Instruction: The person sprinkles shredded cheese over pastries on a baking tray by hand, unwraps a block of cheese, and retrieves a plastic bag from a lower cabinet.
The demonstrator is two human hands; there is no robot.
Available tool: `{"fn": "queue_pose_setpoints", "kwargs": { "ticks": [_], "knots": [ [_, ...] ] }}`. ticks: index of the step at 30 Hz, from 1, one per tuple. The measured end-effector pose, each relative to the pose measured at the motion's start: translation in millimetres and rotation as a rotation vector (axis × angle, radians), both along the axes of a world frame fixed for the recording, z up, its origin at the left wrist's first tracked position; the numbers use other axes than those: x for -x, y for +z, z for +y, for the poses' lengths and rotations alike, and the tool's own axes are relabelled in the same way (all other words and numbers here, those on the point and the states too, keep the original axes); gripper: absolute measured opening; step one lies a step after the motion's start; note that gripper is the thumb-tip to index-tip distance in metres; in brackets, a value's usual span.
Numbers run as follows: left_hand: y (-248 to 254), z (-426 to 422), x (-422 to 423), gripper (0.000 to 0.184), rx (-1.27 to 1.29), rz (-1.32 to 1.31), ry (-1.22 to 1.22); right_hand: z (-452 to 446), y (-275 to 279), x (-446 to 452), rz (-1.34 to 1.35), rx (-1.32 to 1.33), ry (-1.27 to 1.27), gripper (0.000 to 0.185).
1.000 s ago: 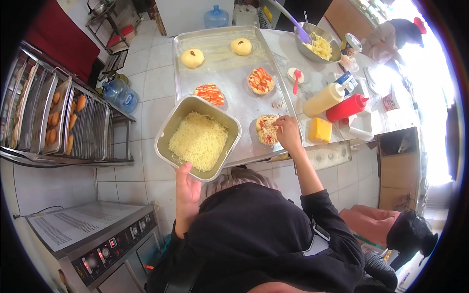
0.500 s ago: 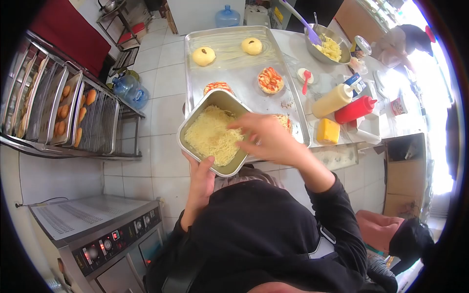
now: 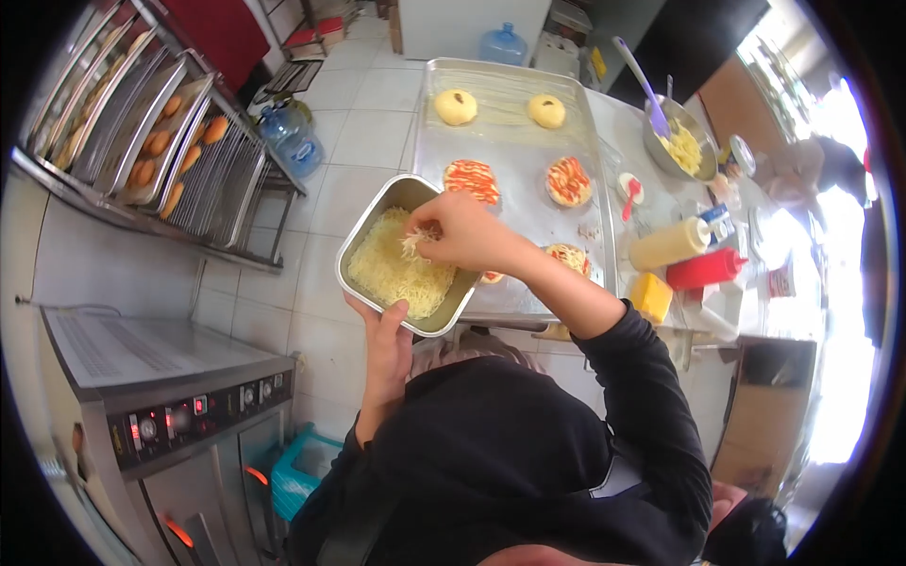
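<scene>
Through the feed, I hold the near rim of the metal pan in a clasped left hand at the baking tray's near left corner, seemingly to catch stray strands, while the right hand, nearly closed, pinches grated cheese over it.

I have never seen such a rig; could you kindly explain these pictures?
This is no robot but a person working barehanded, filmed by one camera worn on the head, looking forward and down. The left hand holds a square metal pan of pale shreds, probably grated cheese. The right hand is over the pan, pinching shreds. Beyond it, a metal tray bears dough rounds with dark spots and others topped with red-orange streaks. To the tray's right, on the table, are a cream bottle, a red bottle and a bowl with a purple spatula.
</scene>
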State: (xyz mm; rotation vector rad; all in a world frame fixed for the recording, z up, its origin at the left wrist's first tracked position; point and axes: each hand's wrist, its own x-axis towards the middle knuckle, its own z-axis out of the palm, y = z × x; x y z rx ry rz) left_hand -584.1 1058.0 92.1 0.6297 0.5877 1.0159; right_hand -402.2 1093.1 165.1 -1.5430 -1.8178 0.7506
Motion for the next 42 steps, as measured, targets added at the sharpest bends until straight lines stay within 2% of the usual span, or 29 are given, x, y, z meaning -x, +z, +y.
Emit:
{"fn": "queue_pose_setpoints", "kwargs": {
  "ticks": [1, 3, 6, 8, 11, 15, 17, 20, 21, 24, 30, 33, 36, 39, 42],
  "knots": [
    [-3.0, -0.9, 2.3, 0.079, -0.008, 0.023, 0.049, 3.6, 3.5, -2.0, -0.01, 0.079, 0.022, 0.022],
    [-13.8, -2.5, 5.6, 0.07, -0.027, 0.068, 0.139, 6.2, 4.0, -4.7, 0.204, 0.179, 0.055, 0.021],
    [-18.9, -7.8, 11.1, 0.069, 0.043, 0.047, 0.272, 6.1, 2.1, -20.8, 0.497, 0.325, 0.079, 0.02],
    [-18.7, -8.2, 18.8, 0.076, 0.065, 0.012, 0.298, 1.1, 3.2, -36.6, 0.621, 0.375, 0.057, 0.02],
    [-10.1, -7.5, 26.1, 0.078, 0.112, 0.003, 0.357, -9.5, -19.1, -64.6, 0.617, 0.38, -0.122, 0.019],
    [-17.4, -5.9, 30.3, 0.06, 0.115, 0.049, 0.47, -17.8, -105.6, -91.7, 0.261, 0.386, -0.288, 0.021],
    [-18.8, -5.9, 32.2, 0.059, 0.104, 0.044, 0.469, -23.5, -118.5, -87.8, 0.03, 0.376, -0.306, 0.024],
    [-17.7, -5.6, 32.5, 0.058, 0.093, 0.039, 0.464, -25.4, -118.5, -75.9, -0.076, 0.335, -0.251, 0.033],
    [-16.7, -5.5, 32.5, 0.058, 0.091, 0.038, 0.46, -22.7, -118.3, -72.9, -0.106, 0.335, -0.285, 0.029],
    [-15.0, -4.5, 34.7, 0.075, 0.096, -0.027, 0.397, -16.2, -114.0, -64.6, -0.13, 0.149, -0.363, 0.025],
    [-15.6, -3.6, 33.1, 0.077, 0.097, -0.019, 0.393, -17.7, -129.6, -65.0, -0.119, 0.082, -0.379, 0.021],
    [-14.4, -2.6, 33.1, 0.077, 0.082, -0.027, 0.394, -29.8, -117.8, -58.5, -0.184, 0.1, -0.222, 0.016],
    [-12.5, -1.9, 32.4, 0.077, 0.102, -0.024, 0.402, -30.1, -104.3, -44.2, 0.0, 0.24, -0.288, 0.019],
    [-13.7, -0.7, 32.8, 0.077, 0.103, -0.038, 0.39, -25.2, -122.9, -45.7, -0.064, -0.006, -0.332, 0.019],
    [-13.2, 0.3, 32.7, 0.077, 0.089, -0.031, 0.398, -28.1, -126.3, -50.3, -0.147, 0.158, -0.293, 0.02]
  ]
}}
